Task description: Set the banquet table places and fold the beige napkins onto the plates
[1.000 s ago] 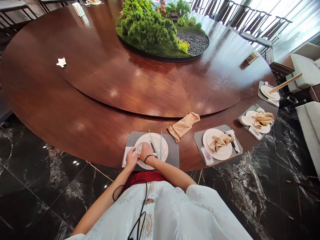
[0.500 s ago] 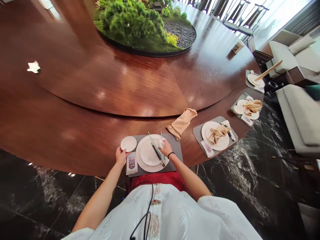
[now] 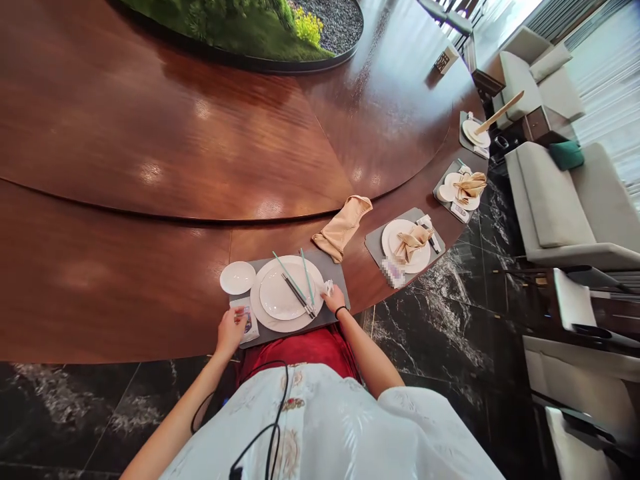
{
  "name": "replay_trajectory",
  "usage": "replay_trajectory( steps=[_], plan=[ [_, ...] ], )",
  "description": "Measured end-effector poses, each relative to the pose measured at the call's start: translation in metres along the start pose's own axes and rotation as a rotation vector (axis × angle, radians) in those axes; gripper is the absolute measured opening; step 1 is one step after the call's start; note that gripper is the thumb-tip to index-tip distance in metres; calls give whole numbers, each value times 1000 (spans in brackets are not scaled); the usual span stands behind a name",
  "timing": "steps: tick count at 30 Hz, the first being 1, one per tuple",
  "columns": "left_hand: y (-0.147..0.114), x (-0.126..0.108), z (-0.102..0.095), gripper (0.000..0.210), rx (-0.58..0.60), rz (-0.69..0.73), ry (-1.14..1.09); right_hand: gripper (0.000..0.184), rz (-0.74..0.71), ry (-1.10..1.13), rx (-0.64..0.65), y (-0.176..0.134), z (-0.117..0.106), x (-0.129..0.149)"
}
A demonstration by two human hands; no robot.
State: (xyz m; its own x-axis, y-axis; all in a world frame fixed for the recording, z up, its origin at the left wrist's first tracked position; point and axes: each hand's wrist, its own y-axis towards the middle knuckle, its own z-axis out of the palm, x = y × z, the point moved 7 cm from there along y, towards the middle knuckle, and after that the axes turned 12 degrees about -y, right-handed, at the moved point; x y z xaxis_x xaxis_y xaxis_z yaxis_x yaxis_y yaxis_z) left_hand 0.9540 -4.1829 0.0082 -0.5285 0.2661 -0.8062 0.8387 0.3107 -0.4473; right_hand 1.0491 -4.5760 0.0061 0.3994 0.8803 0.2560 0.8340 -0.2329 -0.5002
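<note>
My left hand (image 3: 232, 329) hovers over or touches the left edge of a printed white packet (image 3: 251, 327); its fingers are loosely bent and apart. Just above it sits a shallow white dish (image 3: 237, 278) on the placemat's corner. My right hand (image 3: 333, 300) is closed on a small white piece (image 3: 327, 287), perhaps a chopstick rest, partly hidden by the fingers, at the right of the plates. A small white plate (image 3: 273, 303) lies on a larger one (image 3: 257, 320). Dark chopsticks (image 3: 295, 291) and green-tipped chopsticks (image 3: 307, 277) rest across them, on a grey placemat (image 3: 333, 267).
A folded tan napkin (image 3: 343, 228) lies beyond the placemat. Further right are several set places with plates (image 3: 390, 233) and folded napkins (image 3: 413, 241). The raised turntable edge (image 3: 200, 222) curves behind, with a planted centrepiece (image 3: 225, 47). Pale sofas (image 3: 555, 207) stand at right.
My left hand has let go of the shallow dish and moved down to the packet. My right hand has drawn from over the plates to their right side with the small white piece. The view has shifted right.
</note>
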Motion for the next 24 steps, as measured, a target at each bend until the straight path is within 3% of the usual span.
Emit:
replay_trajectory(
  steps=[4, 8, 12, 16, 24],
  plan=[
    [-33, -12, 27, 43, 181, 393, 338, 21, -18, 12, -23, -9, 12, -4],
    [-42, -7, 36, 56, 180, 499, 472, 20, -45, 36, -44, -21, 19, -10],
    [-46, -8, 38, 58, 174, 514, 510, 20, -33, 63, -62, -27, 20, -13],
    [-48, -22, 40, 56, 75, 469, 546, 21, -2, 117, -93, -25, 18, -15],
    [-6, -38, 50, 34, -164, 147, 453, 23, 7, 164, -71, -20, 15, -14]
  ],
)
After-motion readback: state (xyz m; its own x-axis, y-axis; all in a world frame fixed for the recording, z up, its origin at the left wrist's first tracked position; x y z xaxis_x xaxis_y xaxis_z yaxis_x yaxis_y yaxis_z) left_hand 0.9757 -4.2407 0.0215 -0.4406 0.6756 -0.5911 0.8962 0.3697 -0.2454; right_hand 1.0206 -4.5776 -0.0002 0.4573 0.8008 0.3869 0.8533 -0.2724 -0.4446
